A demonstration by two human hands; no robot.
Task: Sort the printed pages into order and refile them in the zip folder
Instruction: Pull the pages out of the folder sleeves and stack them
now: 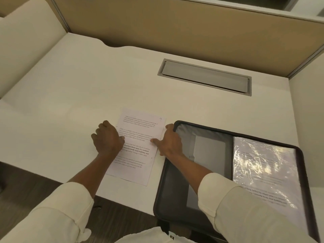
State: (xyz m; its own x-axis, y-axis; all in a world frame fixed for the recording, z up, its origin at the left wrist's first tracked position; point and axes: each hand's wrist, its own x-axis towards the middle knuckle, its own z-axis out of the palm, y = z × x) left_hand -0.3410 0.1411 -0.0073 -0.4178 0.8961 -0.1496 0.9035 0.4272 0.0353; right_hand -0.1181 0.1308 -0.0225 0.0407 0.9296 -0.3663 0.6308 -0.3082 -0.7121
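White printed pages [138,137] on worktop [84,85]; left grip [107,137] curled, hold unclear; right grip [168,142] spread, pressing. Risk: uneven push shuffles page order.

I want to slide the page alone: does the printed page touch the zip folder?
Apart. The head view shows a strip of bare desk between the printed page and the zip folder, above and below the right hand.
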